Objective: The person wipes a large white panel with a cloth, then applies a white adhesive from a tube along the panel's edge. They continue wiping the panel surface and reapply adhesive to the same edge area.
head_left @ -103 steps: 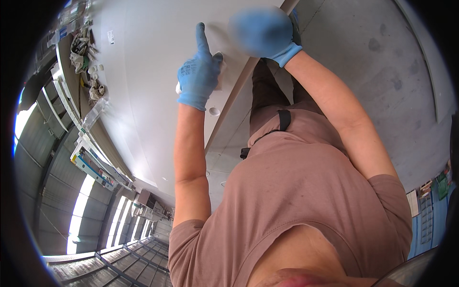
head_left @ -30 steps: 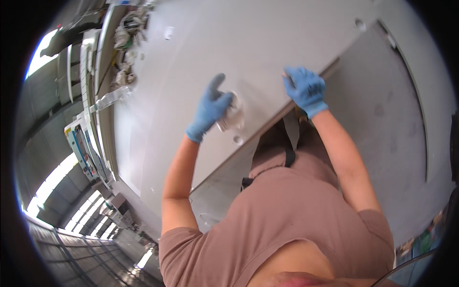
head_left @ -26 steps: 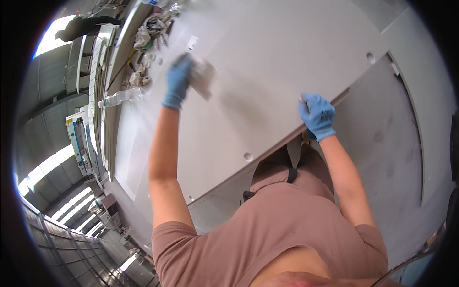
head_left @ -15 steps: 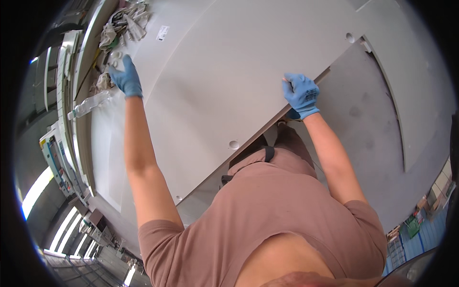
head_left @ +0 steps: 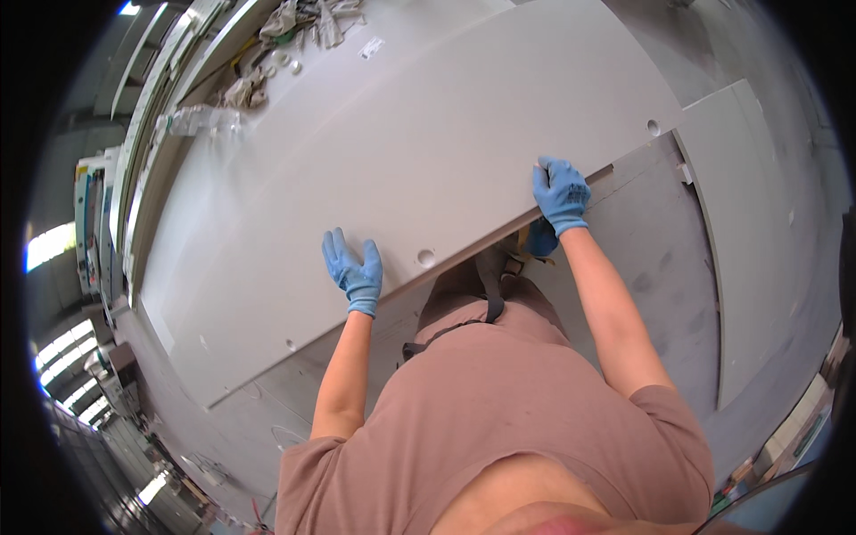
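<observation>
A large pale grey board (head_left: 464, 152) with round recesses along its near edge lies in front of me. My left hand (head_left: 354, 270), in a blue glove, is over the board near that edge, fingers spread and holding nothing. Further right, my right hand (head_left: 562, 194), gloved alike, is at the same edge with its fingers curled. Whatever it may hold is hidden by the glove. One round recess (head_left: 426, 258) shows between my hands, and another recess (head_left: 654, 127) is near the board's right corner.
At the far left lie crumpled rags (head_left: 245, 89), small white round pieces (head_left: 281, 59) and a clear plastic bottle (head_left: 201, 120). A white label (head_left: 371, 47) is on the surface beyond. Another pale panel (head_left: 749, 223) stands at the right. Stacked long boards (head_left: 147, 187) edge the left side.
My left hand has come back from the rags and bottle to the board's near edge, its fingers spreading. My right hand has stayed at the edge, still curled. The view has shifted.
</observation>
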A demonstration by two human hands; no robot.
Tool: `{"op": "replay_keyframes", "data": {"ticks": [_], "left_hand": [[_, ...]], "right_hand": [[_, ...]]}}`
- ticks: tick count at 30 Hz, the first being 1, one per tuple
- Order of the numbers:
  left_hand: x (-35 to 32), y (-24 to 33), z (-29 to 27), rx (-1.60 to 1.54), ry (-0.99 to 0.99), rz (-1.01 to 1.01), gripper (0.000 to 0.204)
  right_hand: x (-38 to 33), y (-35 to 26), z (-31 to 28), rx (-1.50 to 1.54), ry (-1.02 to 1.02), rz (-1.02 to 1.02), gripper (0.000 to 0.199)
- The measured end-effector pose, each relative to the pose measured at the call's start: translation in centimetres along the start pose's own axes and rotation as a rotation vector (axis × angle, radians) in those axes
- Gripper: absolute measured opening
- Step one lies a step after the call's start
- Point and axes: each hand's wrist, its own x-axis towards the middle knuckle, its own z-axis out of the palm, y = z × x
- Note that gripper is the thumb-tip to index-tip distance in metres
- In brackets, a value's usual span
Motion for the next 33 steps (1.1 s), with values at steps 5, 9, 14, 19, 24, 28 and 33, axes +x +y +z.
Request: {"op": "replay_keyframes", "data": {"ticks": [5, 9, 14, 19, 24, 28, 33], "left_hand": [[-9.6, 0.2, -2.5, 0.004, 0.093, -0.004, 0.069], [-17.7, -1.1, -3.5, 0.023, 0.152, -0.014, 0.067], [-29.4, -6.4, -3.1, 0.041, -0.053, -0.507, 0.069], [-40.7, -12.2, -3.6, -0.019, -0.342, -1.014, 0.067], [-52.0, -15.3, -6.2, -0.146, -0.205, -1.261, 0.064], [-60.2, -16.8, -7.6, -0.182, -0.128, -1.525, 0.061], [-67.7, -15.7, -6.6, -0.374, -0.135, -1.811, 0.058]], "right_hand": [[-0.3, 1.2, 0.6, 0.11, 0.075, -0.076, 0.024], [-0.7, 3.1, 1.2, 0.368, 0.0, 0.041, 0.026], [-7.0, 6.7, 0.6, 0.763, -0.081, 0.208, 0.019], [-17.1, 8.8, 1.0, 0.301, -0.442, 0.273, 0.02], [-25.3, 3.4, 3.8, 0.103, -1.061, 0.311, 0.019], [-28.8, -6.8, 8.3, -0.108, -1.307, 0.03, 0.023], [-32.3, -17.8, 13.3, 0.151, -1.369, -0.054, 0.021]]}}
